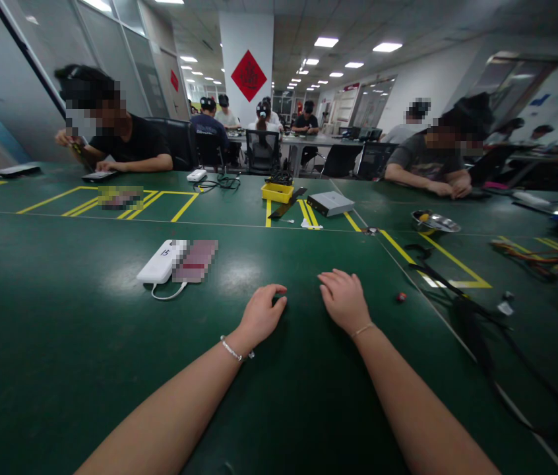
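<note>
My left hand [262,313] rests on the green table [239,409], thumb and fingers loosely apart, holding nothing. To its right, across a short gap, my right hand [344,298] lies palm down with its fingers stretched out and nothing in it. A white power bank [160,262] marked "15" lies beyond my left hand, to the left. Its short white cable [165,297] loops along the near side. Against the power bank sits a flat pinkish thing [196,260], blurred out. Right of my right hand is a small red item [401,297], too small to name.
Farther back are a yellow bin [278,192], a grey box [330,203] and a metal dish [436,221]. Black straps and cables [477,323] run along the right side. Co-workers sit across the table, one at left [130,142], one at right [422,158].
</note>
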Available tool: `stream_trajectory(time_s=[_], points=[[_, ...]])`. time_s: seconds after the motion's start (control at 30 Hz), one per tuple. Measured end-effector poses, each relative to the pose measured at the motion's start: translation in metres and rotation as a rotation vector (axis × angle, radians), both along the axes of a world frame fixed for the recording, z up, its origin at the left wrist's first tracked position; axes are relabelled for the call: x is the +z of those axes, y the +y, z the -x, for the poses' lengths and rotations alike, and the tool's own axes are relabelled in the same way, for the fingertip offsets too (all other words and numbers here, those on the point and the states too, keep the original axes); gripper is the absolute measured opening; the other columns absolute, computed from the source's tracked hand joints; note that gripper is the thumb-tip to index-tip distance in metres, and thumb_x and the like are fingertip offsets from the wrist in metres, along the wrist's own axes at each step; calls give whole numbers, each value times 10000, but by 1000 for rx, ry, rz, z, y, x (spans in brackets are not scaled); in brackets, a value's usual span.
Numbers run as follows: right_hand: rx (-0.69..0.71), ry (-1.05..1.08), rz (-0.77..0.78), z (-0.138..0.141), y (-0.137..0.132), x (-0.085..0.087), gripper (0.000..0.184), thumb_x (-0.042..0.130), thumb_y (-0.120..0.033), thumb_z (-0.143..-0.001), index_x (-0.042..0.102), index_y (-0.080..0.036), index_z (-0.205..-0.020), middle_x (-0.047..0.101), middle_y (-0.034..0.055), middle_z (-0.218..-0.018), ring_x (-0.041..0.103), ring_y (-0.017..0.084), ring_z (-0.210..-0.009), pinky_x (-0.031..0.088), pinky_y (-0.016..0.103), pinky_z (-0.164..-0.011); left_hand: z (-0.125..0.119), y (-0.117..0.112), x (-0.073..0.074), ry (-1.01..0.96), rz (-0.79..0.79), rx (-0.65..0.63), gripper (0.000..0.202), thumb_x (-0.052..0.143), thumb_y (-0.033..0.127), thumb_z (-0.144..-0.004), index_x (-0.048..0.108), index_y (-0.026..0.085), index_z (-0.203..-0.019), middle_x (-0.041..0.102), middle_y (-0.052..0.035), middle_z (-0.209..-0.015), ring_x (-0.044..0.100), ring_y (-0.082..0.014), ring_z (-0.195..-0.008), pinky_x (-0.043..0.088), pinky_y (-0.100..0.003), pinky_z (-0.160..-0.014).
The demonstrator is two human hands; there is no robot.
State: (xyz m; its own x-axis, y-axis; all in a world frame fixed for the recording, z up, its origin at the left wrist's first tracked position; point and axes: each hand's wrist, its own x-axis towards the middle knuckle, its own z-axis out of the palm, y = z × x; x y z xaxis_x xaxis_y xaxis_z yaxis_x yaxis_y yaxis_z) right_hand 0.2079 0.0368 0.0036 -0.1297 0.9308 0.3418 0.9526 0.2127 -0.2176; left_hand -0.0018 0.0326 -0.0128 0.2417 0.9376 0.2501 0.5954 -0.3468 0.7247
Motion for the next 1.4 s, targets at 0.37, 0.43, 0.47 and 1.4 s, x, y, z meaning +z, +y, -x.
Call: stream_trajectory(time_s=[0.37, 0.43, 0.47, 1.4], points=[[22, -72, 108, 17, -4, 2, 367, 373, -309, -831, 564, -165, -1109, 563, 137, -1117, 484, 247, -1035, 367, 389, -880, -2, -1, 0, 157, -50, -109, 321, 497, 266, -796, 550, 183, -1101, 606, -78, -1102, 538, -220, -1029, 382, -388, -935], [-296, -114, 50, -14, -1, 11, 359, 380, -294, -816, 562, -129, -1078, 556, 186, -1053, 501, 280, -969, 407, 407, -793, -1, -2, 2, 153, -32, -111, 310, 495, 273, -798, 558, 191, -1090, 607, -74, -1104, 538, -224, -1034, 384, -395, -930], [-451, -134, 40, -30, -1, 14, 372, 391, -306, -807, 547, -116, -1087, 542, 207, -1050, 497, 305, -966, 415, 427, -760, -1, -2, 3, 151, -23, -113, 305, 495, 274, -798, 562, 195, -1085, 608, -72, -1103, 538, -225, -1034, 386, -397, -928], [-693, 24, 133, -82, -4, 12, 411, 326, -296, -788, 669, -128, -940, 559, 212, -957, 569, 314, -839, 439, 425, -655, -1, -4, 7, 137, 6, -115, 248, 493, 303, -805, 576, 197, -1014, 640, -60, -1015, 567, -220, -968, 406, -393, -886]])
